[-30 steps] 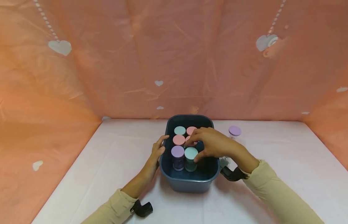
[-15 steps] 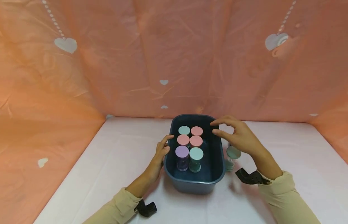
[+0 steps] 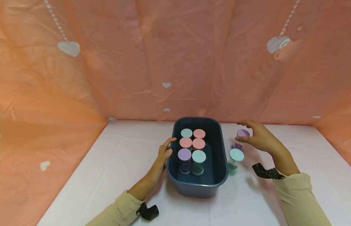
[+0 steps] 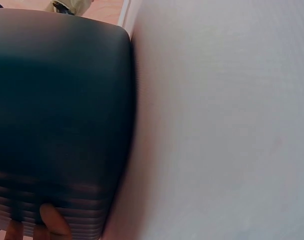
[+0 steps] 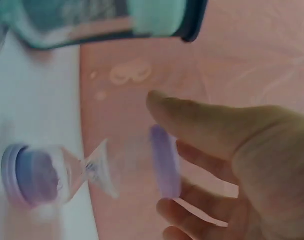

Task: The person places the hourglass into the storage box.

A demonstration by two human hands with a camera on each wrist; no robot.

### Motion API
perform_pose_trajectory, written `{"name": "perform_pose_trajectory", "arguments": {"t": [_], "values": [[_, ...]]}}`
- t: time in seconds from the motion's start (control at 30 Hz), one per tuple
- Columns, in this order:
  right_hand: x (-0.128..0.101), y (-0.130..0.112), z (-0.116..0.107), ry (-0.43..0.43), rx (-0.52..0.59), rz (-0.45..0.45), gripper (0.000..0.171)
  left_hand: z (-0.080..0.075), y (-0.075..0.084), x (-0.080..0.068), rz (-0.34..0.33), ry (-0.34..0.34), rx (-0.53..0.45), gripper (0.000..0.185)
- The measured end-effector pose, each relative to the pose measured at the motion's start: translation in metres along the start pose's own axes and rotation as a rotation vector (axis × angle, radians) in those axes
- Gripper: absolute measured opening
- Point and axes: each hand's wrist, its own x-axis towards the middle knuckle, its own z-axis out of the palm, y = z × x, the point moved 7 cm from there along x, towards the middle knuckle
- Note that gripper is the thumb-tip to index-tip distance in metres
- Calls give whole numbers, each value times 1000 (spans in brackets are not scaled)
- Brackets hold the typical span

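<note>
A dark blue tub (image 3: 198,185) stands mid-table with several hourglass timers (image 3: 192,149) upright inside, capped pink, teal and purple. My left hand (image 3: 167,149) rests against the tub's left rim; in the left wrist view its fingertips (image 4: 49,220) touch the tub's outer wall (image 4: 56,100). To the right of the tub stand a purple hourglass (image 3: 242,133) and, nearer me, a teal hourglass (image 3: 236,158). My right hand (image 3: 247,134) arches over the purple one's top cap. The thumb (image 5: 192,117) and fingers bracket that cap (image 5: 164,160); a firm grip is not visible.
A white cloth (image 3: 113,163) covers the table. Orange sheeting with white hearts (image 3: 69,48) walls in the back and both sides. The tub's right half has bare floor (image 3: 213,163) beside the timers. Black camera mounts sit at both wrists.
My right hand left the teal-capped timer inside the tub, passed over the tub's right rim and reached the purple hourglass. The left hand stayed on the rim. The view shifted slightly.
</note>
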Motion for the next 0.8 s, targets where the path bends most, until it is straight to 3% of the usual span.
{"name": "perform_pose_trajectory", "arguments": {"t": [0.33,0.8], "values": [[-8,23,1,-119,-32,93,58,1,2,0,-6,3,-3,51],[-9,20,1,-84,-77,64,54,1,2,-1,-1,7,5,53]]}}
